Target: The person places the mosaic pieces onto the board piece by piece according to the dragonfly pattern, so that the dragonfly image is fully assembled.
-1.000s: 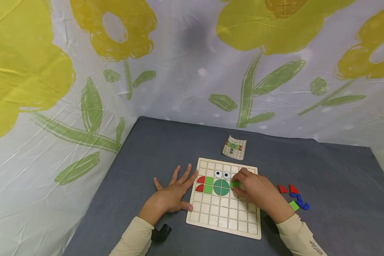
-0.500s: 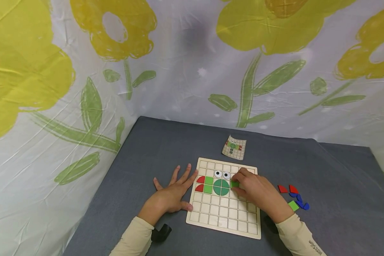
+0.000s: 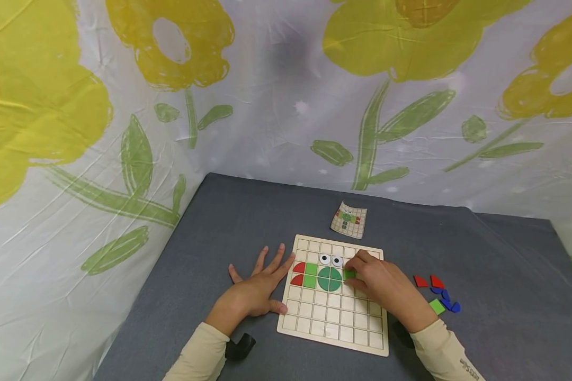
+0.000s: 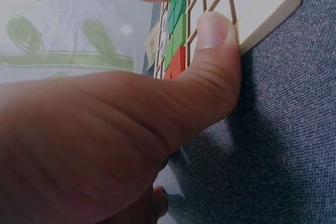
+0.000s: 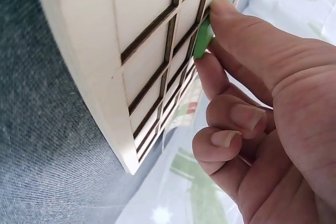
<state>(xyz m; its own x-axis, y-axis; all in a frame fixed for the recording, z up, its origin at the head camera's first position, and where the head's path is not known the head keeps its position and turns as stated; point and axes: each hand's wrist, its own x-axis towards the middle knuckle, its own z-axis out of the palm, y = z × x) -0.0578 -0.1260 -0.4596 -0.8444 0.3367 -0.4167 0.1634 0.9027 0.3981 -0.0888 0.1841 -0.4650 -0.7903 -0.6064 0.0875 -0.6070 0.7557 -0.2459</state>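
A wooden grid board (image 3: 333, 328) lies on the dark cloth. On it sit red quarter-circle tiles (image 3: 297, 279), light green square tiles (image 3: 310, 280), a dark green circle made of quarter tiles (image 3: 330, 279) and two eye tiles (image 3: 331, 260). My right hand (image 3: 378, 278) is over the board's right half, thumb and fingertips pinching a light green square tile (image 5: 203, 38) at a cell beside the green circle. My left hand (image 3: 255, 292) is spread flat at the left, its thumb (image 4: 215, 38) resting on the board's edge.
Right of the board lie red quarter-circle tiles (image 3: 429, 281), several small blue tiles (image 3: 447, 300) and a light green square tile (image 3: 437, 306). A pattern card (image 3: 349, 220) lies behind the board. A black object (image 3: 240, 347) is by the left wrist. A flower-print curtain (image 3: 267, 106) hangs behind.
Hardly anything differs. My right hand stays on the green square tile with at most a slight shift, and my left hand keeps still at the board's edge.
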